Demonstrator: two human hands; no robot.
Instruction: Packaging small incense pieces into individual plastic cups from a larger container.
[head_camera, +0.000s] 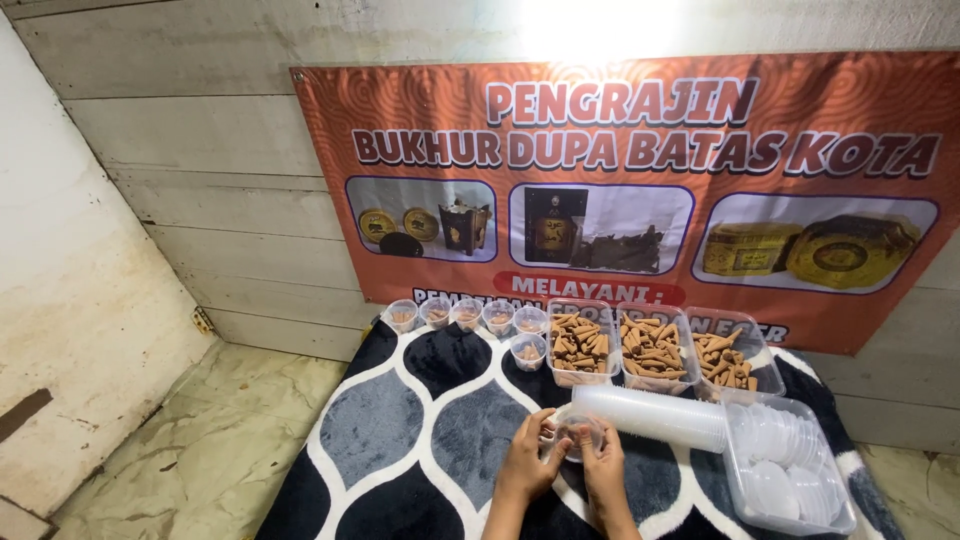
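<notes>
- The left hand (524, 462) and the right hand (603, 462) are meeting low in the middle, over a patterned rug (400, 430)
- Both hands are holding one small clear cup (578, 432) between them, with the fingers curled and pinching its rim from each side
- A stack of clear cups (655, 414) is lying on its side just beside the right hand
- Behind are standing three trays of brown cones (650, 352) and a row of filled small cups (465, 316)
- A clear box of white lids (785, 465) is sitting at the right
</notes>
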